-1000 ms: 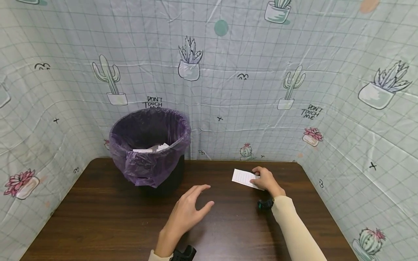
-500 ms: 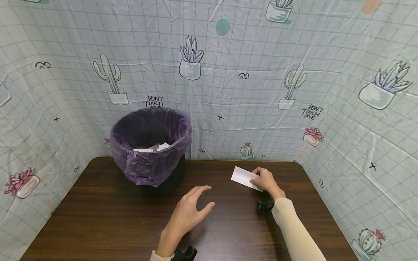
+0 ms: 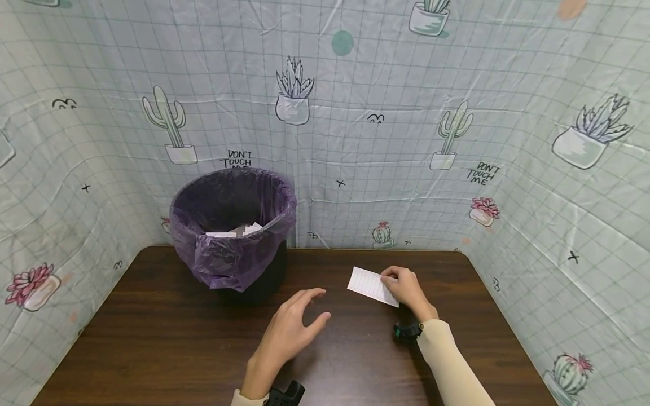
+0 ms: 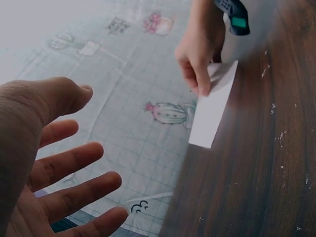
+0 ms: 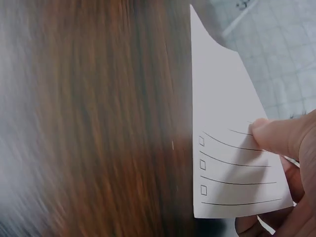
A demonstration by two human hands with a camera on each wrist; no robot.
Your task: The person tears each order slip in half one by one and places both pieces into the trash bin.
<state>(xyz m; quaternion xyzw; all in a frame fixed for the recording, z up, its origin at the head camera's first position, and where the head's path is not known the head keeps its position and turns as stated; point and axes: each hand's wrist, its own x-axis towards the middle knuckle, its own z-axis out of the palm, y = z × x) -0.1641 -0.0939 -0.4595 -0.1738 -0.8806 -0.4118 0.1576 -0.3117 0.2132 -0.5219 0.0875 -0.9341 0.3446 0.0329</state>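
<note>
A white slip of checklist paper (image 3: 369, 285), printed with lines and small checkboxes, is pinched by my right hand (image 3: 406, 288) over the right half of the table. In the right wrist view the thumb presses on the printed face of the paper (image 5: 227, 113), with fingers behind it, and the sheet bends slightly. My left hand (image 3: 289, 327) hovers at the front middle with fingers spread and relaxed, holding nothing. The left wrist view shows that left hand (image 4: 64, 173) apart from the paper.
A black bin (image 3: 276, 270) lined with a purple bag (image 3: 228, 262) stands at the back left of the dark wooden table (image 3: 152, 338). Paper pieces (image 3: 222, 234) show inside it. A grid-patterned curtain (image 3: 345, 113) with cactus drawings encloses the back and sides.
My right hand has moved a little left and nearer, carrying the paper with it. The left hand has stayed nearly still.
</note>
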